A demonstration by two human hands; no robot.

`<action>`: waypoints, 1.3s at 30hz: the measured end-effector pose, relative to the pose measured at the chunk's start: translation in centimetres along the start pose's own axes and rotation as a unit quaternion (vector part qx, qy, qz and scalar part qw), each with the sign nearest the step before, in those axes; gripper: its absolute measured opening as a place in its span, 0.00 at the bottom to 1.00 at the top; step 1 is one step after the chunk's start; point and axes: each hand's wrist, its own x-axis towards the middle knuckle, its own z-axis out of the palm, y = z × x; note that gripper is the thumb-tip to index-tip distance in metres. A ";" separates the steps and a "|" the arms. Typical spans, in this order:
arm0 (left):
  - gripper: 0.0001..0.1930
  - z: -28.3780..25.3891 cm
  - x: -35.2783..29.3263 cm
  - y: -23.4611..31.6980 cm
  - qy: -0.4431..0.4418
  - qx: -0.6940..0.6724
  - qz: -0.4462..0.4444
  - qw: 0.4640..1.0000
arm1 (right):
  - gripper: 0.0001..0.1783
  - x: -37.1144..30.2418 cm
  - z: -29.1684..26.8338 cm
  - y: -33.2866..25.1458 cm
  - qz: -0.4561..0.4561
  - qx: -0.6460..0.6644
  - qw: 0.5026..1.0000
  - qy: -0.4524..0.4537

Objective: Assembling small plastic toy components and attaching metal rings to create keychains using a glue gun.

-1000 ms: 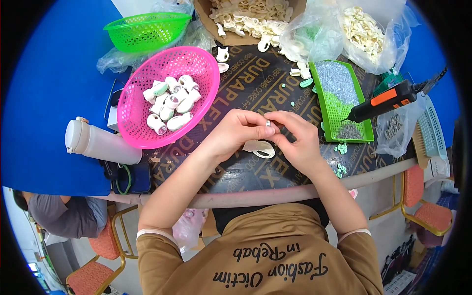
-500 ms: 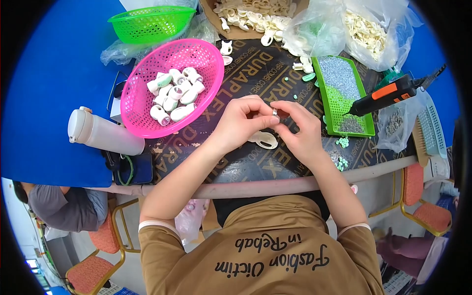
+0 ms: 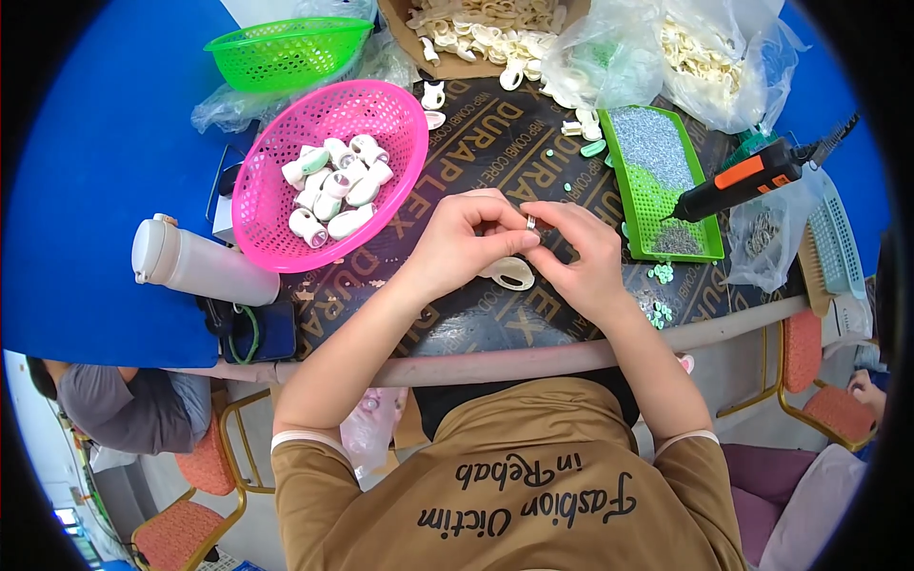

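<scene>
co-worker has shifted.
left hand and right hand pinch a silvery piece: likely light, stiff; hold its edges.

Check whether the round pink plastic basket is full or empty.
Partly filled: small white pieces cluster inside the round pink plastic basket, leaving bare mesh around.

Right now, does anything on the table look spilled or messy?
A little, maybe. Small green pieces lie loose on the table by the near end of the green tray, and some white pieces lie outside the box. They look strayed, though I can't tell if they fell.
</scene>
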 end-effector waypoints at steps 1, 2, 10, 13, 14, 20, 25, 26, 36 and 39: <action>0.04 -0.1 -0.1 0.1 0.003 0.001 0.000 1.000 | 0.18 0.1 0.0 -0.1 0.008 -0.004 1.000 -0.005; 0.05 -0.3 -0.3 0.5 0.006 0.001 -0.026 1.000 | 0.18 0.3 0.3 -0.2 0.012 -0.006 1.000 -0.011; 0.07 -1.1 0.5 -1.9 0.019 0.000 -0.137 0.990 | 0.17 5.6 -1.9 -3.5 0.003 -0.052 0.993 -0.108; 0.04 -0.7 0.8 -2.0 0.039 0.002 -0.111 0.993 | 0.17 12.2 2.5 -5.1 -0.127 -0.133 0.959 -0.216; 0.04 -0.5 0.8 -2.0 0.056 0.007 -0.070 0.996 | 0.18 13.7 5.5 -4.7 -0.131 -0.169 0.935 -0.284; 0.23 -0.9 0.1 -0.2 0.061 0.071 -0.142 0.985 | 0.12 17.3 11.8 -6.3 -0.146 -0.222 0.878 -0.399; 0.17 0.4 0.9 -0.4 0.079 0.075 -0.095 0.990 | 0.14 17.1 12.9 -3.5 -0.088 -0.222 0.863 -0.444; 0.16 0.0 0.9 0.1 0.059 0.081 -0.114 0.988 | 0.13 16.8 12.3 -3.4 -0.067 -0.221 0.853 -0.467; 0.06 -1.9 0.1 -1.8 0.024 0.002 -0.156 0.987 | 0.12 7.8 1.3 0.5 -0.058 -0.036 0.983 -0.169; 0.06 -1.4 0.7 -1.9 -0.005 -0.051 -0.118 0.992 | 0.11 4.4 -0.3 2.3 0.112 0.083 0.974 -0.178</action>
